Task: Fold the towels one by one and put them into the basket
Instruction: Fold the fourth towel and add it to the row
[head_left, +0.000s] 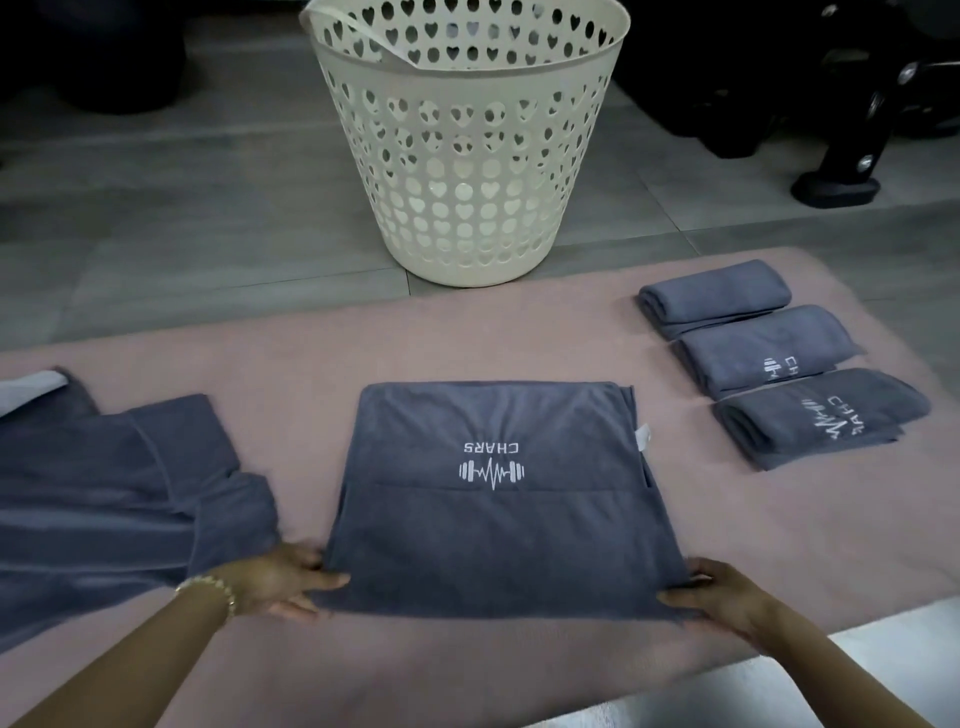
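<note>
Three folded towels (769, 353) lie in a row on the right of the pink mat (467, 338), none yet in the cream basket (467, 156) standing just beyond it on the floor, and a loose heap of towels (119, 493) waits at the left, so I'd say the job is roughly midway. The grey towel (498, 499) in the middle, logo up, lies half-folded and flat, the left hand (280, 582) and right hand (711, 592) each pinching a near corner.

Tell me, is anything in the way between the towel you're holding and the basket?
Nothing visible blocks it. Beyond the towel held by the left hand and right hand lies only bare pink mat, then the basket. The folded towels sit off to the right.
</note>
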